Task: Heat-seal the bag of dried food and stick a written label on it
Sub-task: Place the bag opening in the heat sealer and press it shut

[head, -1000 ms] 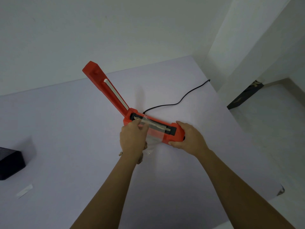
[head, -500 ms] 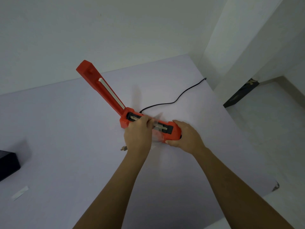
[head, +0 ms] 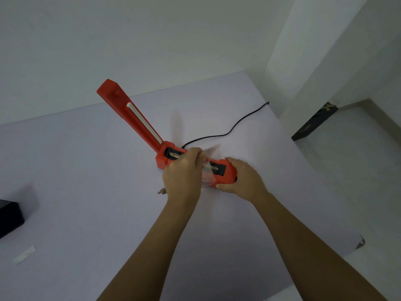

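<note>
An orange heat sealer (head: 167, 159) lies on the pale table, its lid arm (head: 130, 114) raised up and to the left. A clear plastic bag (head: 209, 168) lies across the sealer's base, its open end sticking out past the far side. My left hand (head: 183, 174) grips the bag over the sealing strip and hides most of it. A bit of brown dried food (head: 161, 191) peeks out left of that hand. My right hand (head: 240, 179) holds the right end of the sealer's base. A white paper label (head: 25, 255) lies at the near left.
The sealer's black cord (head: 238, 122) runs back right to the table's far corner. A black box (head: 9, 218) sits at the left edge. The table (head: 86, 192) ends at the right, with floor below. A wall stands behind the table.
My left hand has slid right and forward over the sealing strip, pulling the bag's open end across the base to the far side. My right hand stays on the sealer's end.
</note>
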